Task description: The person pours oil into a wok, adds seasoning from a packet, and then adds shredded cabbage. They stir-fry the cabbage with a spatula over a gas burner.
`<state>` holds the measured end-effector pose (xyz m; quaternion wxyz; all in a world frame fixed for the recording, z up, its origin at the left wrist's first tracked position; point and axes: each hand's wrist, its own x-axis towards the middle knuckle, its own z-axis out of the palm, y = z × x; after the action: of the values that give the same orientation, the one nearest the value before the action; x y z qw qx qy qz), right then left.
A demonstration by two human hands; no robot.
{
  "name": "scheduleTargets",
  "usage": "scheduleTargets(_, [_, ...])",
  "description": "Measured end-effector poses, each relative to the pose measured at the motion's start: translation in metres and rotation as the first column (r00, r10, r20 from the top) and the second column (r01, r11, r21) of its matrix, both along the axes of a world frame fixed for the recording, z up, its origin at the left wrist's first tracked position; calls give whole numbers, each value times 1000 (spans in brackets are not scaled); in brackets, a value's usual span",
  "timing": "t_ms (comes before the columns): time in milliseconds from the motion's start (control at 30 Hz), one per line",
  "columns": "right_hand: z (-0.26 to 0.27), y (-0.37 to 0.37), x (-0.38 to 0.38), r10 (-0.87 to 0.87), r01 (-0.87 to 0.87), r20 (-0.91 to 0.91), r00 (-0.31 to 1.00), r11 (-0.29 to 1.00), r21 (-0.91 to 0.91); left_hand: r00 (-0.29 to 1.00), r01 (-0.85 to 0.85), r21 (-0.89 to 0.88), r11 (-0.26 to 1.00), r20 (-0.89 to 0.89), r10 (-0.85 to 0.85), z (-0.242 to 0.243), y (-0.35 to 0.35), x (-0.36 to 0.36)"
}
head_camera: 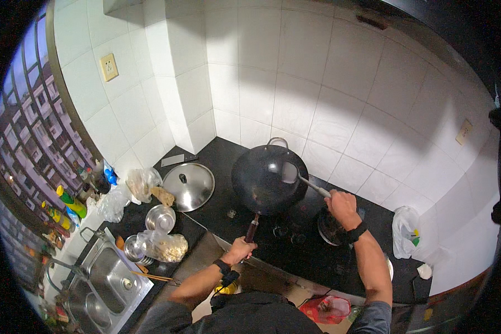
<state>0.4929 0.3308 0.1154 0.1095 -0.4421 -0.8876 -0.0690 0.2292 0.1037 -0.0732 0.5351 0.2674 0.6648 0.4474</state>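
Observation:
A dark wok (250,171) sits on the black cooktop against the tiled wall, with a small metal loop handle on its far side. My left hand (239,251) is closed around its long brown handle (252,230), which points back toward me. In my right hand (343,208) is the pale handle of a wok spatula (315,187). The spatula's wide metal blade lies inside the wok, by its right wall. Only a little brown matter (255,195) shows low in the wok; what it is, I cannot tell. My right hand hides part of a second burner (326,227).
Left of the wok lie a domed steel lid (198,194) and a cleaver (173,160). Steel bowls (160,218), a plastic bag of pale food (173,247) and chopsticks (156,276) are near the sink (117,279). A white plastic bag (404,234) stands at the right.

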Motion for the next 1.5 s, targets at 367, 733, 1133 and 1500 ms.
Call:
scheduleTargets(367, [34,-27,6,9,-7,-45,999,998,55,989,113,101,989,87,-122,17,-13,5])
scheduleTargets(733, [54,-43,13,-9,12,-73,997,999,48,990,138,83,987,-31,-136,40,-20,-7])
scheduleTargets(1133, [60,-52,17,-58,67,-82,995,992,105,968,152,169,974,173,-181,70,-23,16])
scheduleTargets(1500, [33,-40,-5,-130,128,34,991,989,69,968,240,158,958,39,-249,66,-36,11])
